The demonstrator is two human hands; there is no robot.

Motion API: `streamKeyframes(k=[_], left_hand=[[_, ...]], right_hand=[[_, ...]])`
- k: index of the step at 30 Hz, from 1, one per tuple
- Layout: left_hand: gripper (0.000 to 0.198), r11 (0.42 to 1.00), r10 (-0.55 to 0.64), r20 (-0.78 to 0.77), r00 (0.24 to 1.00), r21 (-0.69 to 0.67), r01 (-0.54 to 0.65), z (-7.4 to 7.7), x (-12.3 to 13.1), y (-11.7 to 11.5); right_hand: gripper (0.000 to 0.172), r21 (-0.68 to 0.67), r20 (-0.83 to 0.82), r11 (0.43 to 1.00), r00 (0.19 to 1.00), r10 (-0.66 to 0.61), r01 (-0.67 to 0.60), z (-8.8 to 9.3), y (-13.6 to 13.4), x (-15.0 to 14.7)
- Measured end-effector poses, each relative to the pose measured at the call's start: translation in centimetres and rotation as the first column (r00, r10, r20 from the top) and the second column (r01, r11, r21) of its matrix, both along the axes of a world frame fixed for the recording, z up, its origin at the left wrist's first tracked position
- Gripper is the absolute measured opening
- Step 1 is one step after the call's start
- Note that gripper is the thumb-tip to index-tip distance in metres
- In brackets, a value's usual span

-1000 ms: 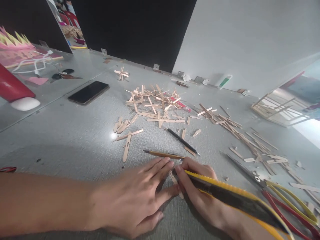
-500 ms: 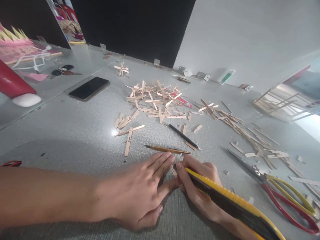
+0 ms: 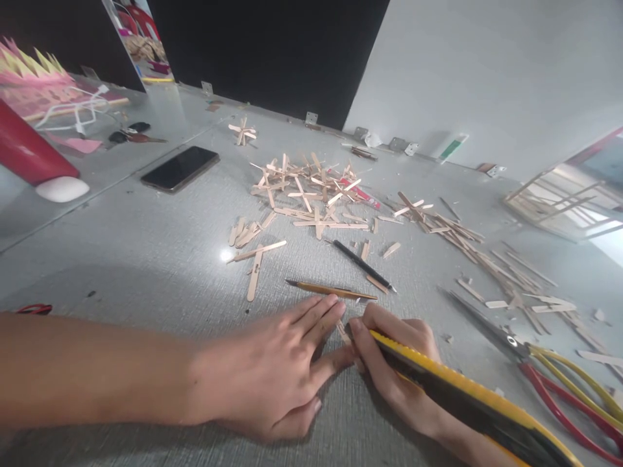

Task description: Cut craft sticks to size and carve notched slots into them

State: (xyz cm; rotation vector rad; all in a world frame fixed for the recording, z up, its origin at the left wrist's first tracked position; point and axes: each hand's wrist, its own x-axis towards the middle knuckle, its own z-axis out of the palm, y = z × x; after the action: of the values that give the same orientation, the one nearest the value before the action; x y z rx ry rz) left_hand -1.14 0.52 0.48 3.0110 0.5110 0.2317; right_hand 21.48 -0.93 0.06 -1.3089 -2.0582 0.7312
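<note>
My right hand (image 3: 396,363) is closed around a yellow and black utility knife (image 3: 457,383), its tip end down at a small wooden craft stick (image 3: 344,332). My left hand (image 3: 272,366) lies low on the table, its fingertips and thumb holding that stick down from either side. Most of the stick and the knife's blade are hidden by my fingers. Just beyond my left fingertips lies a brown pointed craft tool (image 3: 331,290). A black pen-like tool (image 3: 363,264) rests past it, beside small wood scraps.
Scissors (image 3: 511,340) with red and yellow handles lie at the right. A heap of craft sticks (image 3: 306,185) spreads across the middle, with more sticks (image 3: 457,237) to the right. A phone (image 3: 181,168) and a red bottle (image 3: 36,146) are at the left.
The view has shifted a little, so everything appears slightly further right. Both hands stay at the craft stick, the knife still in my right hand.
</note>
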Motion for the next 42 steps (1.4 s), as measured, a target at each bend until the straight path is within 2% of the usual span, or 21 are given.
streamKeyframes(k=[5,10,18,32,42], left_hand=[[0.067,1.000,-0.002,-0.001,1.000,-0.008,0.002,-0.37,-0.16,-0.11],[0.068,1.000,-0.004,-0.001,1.000,-0.007,0.004,-0.47,-0.18,-0.10],[0.066,1.000,0.006,0.030,1.000,-0.019,-0.006,-0.65,-0.14,-0.24],[0.068,0.999,0.022,-0.005,1.000,0.027,-0.022,-0.42,-0.06,-0.33],[0.068,0.996,0.014,-0.046,0.999,0.090,-0.009,-0.19,-0.19,-0.36]], right_hand=[[0.035,-0.023,-0.052,0.997,0.996,-0.072,0.071,-0.05,0.00,-0.13],[0.037,-0.073,-0.041,0.995,0.996,-0.075,0.072,0.09,0.31,-0.20],[0.038,-0.061,-0.043,0.993,0.994,-0.104,0.101,0.16,0.37,-0.32],[0.037,-0.053,-0.022,0.999,1.000,-0.002,0.001,0.03,0.47,0.00],[0.039,-0.037,-0.043,0.999,0.999,-0.002,0.000,0.10,0.25,-0.05]])
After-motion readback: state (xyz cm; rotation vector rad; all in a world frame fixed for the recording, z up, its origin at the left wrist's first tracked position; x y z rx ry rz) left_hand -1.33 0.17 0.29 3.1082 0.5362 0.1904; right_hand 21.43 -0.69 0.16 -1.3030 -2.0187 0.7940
